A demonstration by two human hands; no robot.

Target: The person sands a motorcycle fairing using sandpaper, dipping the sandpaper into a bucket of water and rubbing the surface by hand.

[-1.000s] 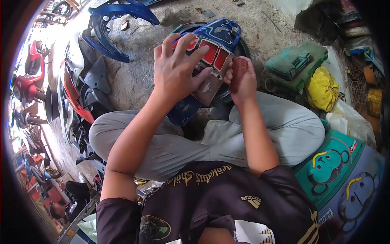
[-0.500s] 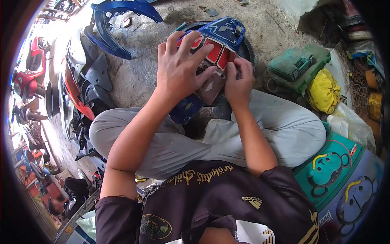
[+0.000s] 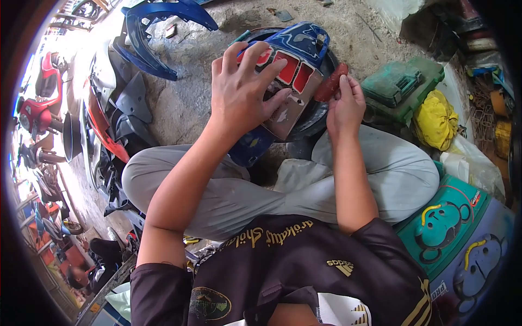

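A motorcycle body panel (image 3: 291, 122), painted blue with red patches and a bare grey-brown lower part, lies tilted in front of my crossed legs. My left hand (image 3: 242, 81) rests over its left side, fingers spread and thumb apart; the fingertips partly cover the red patches. To the right of the panel, my right hand (image 3: 347, 106) pinches a curled reddish-brown piece of sandpaper (image 3: 331, 83) between thumb and fingers, just off the panel's edge. Beneath the panel shows a dark round rim (image 3: 310, 127), mostly hidden.
A blue fairing piece (image 3: 136, 38) lies on the concrete floor at upper left. More panels (image 3: 133, 100) are heaped at left. On the right are a green tool case (image 3: 399, 87), a yellow bag (image 3: 436, 119) and a teal box lid (image 3: 446, 217). Another person (image 3: 100, 258) appears at lower left.
My right hand has moved right, off the panel's edge, and the sandpaper it holds now shows. My left hand stays in place on the panel.
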